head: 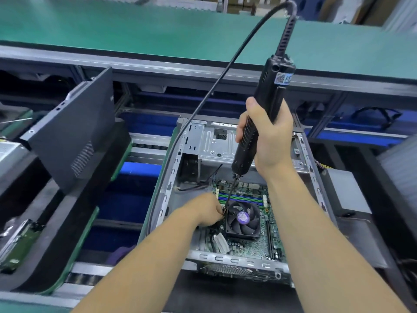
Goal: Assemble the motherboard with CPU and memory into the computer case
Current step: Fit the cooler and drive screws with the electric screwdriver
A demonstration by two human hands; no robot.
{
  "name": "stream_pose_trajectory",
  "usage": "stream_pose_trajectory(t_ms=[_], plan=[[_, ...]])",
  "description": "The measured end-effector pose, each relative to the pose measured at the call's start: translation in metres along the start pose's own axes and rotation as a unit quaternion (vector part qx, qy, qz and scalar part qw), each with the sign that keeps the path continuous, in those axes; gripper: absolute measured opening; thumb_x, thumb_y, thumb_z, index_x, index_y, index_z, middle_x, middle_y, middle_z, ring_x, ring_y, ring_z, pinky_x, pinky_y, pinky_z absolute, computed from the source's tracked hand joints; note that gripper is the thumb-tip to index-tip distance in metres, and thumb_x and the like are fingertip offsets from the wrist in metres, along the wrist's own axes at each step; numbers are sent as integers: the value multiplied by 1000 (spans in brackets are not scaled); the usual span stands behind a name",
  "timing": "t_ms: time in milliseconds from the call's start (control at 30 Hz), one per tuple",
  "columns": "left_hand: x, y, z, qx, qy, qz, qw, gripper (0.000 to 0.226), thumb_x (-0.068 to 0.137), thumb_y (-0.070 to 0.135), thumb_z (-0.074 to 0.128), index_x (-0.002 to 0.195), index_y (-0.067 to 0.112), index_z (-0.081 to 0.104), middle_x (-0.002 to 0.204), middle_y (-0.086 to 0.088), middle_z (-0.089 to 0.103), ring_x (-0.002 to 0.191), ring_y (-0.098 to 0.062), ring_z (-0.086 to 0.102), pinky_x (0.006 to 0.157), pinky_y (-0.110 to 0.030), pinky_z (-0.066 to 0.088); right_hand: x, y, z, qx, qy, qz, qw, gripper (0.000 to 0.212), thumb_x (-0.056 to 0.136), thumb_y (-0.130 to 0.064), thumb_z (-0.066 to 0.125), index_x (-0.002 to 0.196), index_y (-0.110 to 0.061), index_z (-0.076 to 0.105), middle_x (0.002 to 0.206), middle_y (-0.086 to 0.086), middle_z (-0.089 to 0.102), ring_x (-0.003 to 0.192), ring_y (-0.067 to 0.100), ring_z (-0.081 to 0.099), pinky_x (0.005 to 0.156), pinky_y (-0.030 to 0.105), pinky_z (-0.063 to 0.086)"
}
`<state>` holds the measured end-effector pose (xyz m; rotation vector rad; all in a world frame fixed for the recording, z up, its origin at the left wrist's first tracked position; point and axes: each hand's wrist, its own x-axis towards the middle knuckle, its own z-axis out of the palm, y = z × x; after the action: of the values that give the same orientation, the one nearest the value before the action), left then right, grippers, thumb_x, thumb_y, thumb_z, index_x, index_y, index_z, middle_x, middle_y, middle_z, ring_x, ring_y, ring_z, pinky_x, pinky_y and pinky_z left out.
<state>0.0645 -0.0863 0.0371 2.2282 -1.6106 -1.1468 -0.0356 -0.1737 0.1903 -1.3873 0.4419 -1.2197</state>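
The fingers of the left hand (208,210) are curled tight in a pinch at the tip of the driver bit (229,195), down beside the cooler fan (243,216); it looks like they steady the bit, and perhaps a screw, though anything that small is hidden under the fingertips. The right hand (264,136) is wrapped fully round the black electric screwdriver (259,109), held high and tilted so the long bit reaches down into the case at a slant, its cable (203,100) arching off overhead to keep out of the way. The motherboard (248,224) already lies flat inside the open computer case (225,259), memory slots (239,197) just beyond the fan, so I judge this to be the fastening stage. The case sits on the assembly line, with a dark side panel (74,132) propped to the left, likely set aside for access.
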Motion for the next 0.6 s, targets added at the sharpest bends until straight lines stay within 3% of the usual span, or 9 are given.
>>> stream_pose_trajectory(t_ms=[133,267,400,533,600], plan=[[-1,2,1,22,7,3,1000,23,93,17,61,75,6,69,66,-10,59,71,-26,54,65,-25,42,0,9,-2,10,24,7,1000,14,90,-30,69,82,-28,58,65,10,54,50,28,50,51,36,45],[3,-1,1,41,9,6,999,31,92,22,65,61,18,60,57,4,53,69,-22,52,66,-25,43,-3,17,-4,14,40,24,999,14,87,-31,69,82,-25,57,65,11,54,49,28,49,50,35,45],[7,-1,1,33,6,4,999,31,91,23,66,61,22,59,56,9,51,67,-19,51,66,-25,43,-3,18,-6,20,44,24,999,15,87,-31,69,82,-25,57,64,11,54,48,27,49,49,35,44],[8,-1,0,26,1,-2,1000,27,91,25,67,64,21,65,57,10,52,68,-18,52,67,-25,44,-1,13,-6,15,42,17,999,18,87,-31,68,86,-20,54,65,11,54,49,27,49,50,34,45],[9,-2,1,27,2,-3,1000,36,91,24,68,56,18,60,55,9,49,63,-16,47,66,-25,42,0,10,-6,12,39,9,999,14,88,-31,68,85,-24,56,65,11,54,49,28,50,50,34,45]])
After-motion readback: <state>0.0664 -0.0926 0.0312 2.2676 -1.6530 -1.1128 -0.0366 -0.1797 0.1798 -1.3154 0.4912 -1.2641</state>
